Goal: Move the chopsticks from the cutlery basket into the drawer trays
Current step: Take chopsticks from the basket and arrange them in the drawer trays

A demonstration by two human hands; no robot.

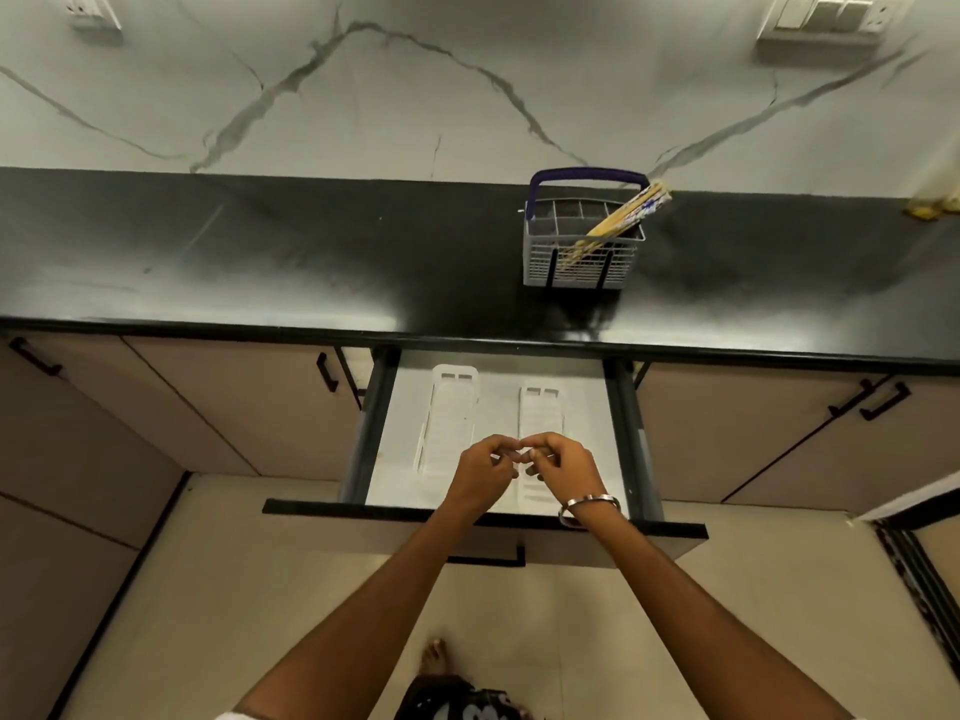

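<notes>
A grey cutlery basket with a blue handle stands on the black counter. Several chopsticks lean out of it toward the right. Below, the drawer is pulled out and holds two white trays, a left tray and a right tray. My left hand and my right hand hover together above the drawer's near end, fingers curled and fingertips touching each other. Neither hand holds anything that I can see.
Beige cabinet doors with black handles flank the drawer. A marble-look wall with switch plates rises behind the counter. A yellowish object lies at the counter's far right. My foot is on the tiled floor below.
</notes>
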